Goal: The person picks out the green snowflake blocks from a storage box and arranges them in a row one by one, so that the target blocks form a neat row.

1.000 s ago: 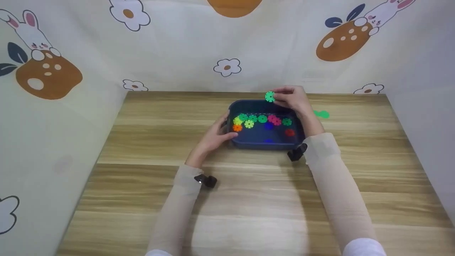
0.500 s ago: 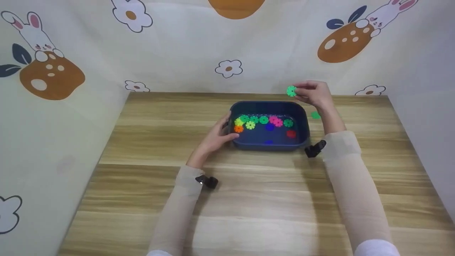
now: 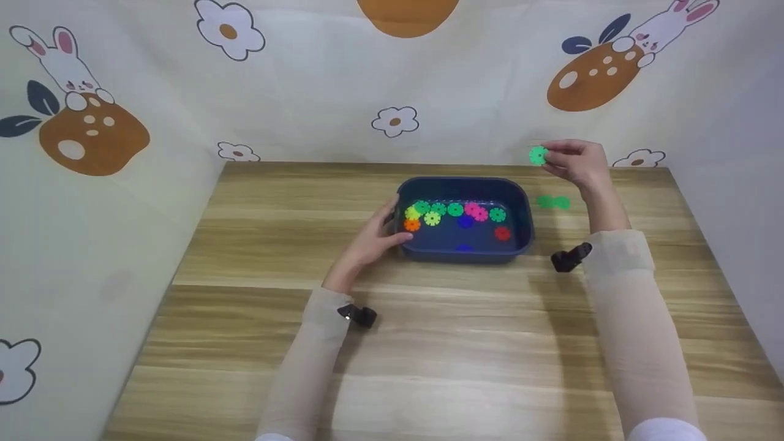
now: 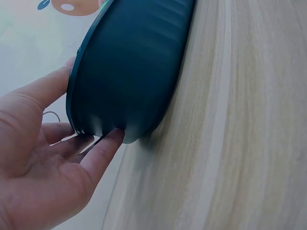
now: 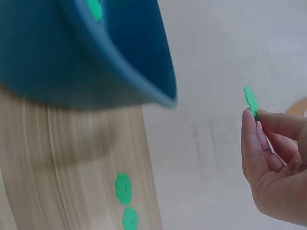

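Between thumb and fingers my right hand (image 3: 582, 164) pinches a green notched plastic disc (image 3: 538, 155), raised behind and to the right of the dark blue bin (image 3: 465, 256). The right wrist view also shows this disc (image 5: 251, 99) at the fingertips. My left hand (image 3: 370, 236) grips the bin's left end, thumb over the rim and fingers against the outer wall, as the left wrist view shows on the bin wall (image 4: 129, 72). Inside lie several loose notched discs: green, yellow, pink (image 3: 476, 212), blue, an orange one (image 3: 412, 225) and a red one (image 3: 502, 233).
Two green discs (image 3: 553, 202) lie side by side on the wooden table (image 3: 429, 343), right of the bin. A cloth printed with rabbits and flowers (image 3: 306, 92) hangs behind the table and along its left side.
My right hand has carried the green disc rightward from above the bin's back edge to beyond its right end. The two green discs on the table are uncovered. My left hand stays on the bin.
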The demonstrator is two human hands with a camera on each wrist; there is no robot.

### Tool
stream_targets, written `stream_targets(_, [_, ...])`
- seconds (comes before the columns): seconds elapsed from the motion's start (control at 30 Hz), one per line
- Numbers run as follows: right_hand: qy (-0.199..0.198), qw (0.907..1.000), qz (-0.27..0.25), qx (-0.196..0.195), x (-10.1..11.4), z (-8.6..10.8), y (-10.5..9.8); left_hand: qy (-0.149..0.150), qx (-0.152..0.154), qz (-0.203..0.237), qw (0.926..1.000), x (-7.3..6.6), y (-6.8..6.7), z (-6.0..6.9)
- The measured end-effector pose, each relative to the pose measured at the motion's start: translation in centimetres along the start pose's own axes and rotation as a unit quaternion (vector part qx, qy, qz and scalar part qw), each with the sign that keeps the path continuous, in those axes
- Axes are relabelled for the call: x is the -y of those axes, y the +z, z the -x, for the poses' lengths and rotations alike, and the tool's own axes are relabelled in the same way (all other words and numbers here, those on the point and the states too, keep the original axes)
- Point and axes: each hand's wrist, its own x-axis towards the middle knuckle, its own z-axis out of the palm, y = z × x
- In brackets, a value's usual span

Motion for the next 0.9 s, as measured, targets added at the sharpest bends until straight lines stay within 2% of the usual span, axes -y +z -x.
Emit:
stream_targets(0.43, [0.017,0.9972,0.056,-0.048,-1.6,0.4,-4.5,0.004,-0.002,-0.014,0.9999,-0.1,0.0,0.1])
stream_targets(0.67, [0.024,0.9973,0.037,-0.058,-3.0,0.6,-6.6,0.021,0.008,0.001,0.9997,0.0,-0.1,0.0])
stream_targets(0.9, [0.043,0.996,0.028,-0.072,-4.1,1.0,-7.7,0.023,0.012,0.003,0.9997,0.0,-0.1,0.0])
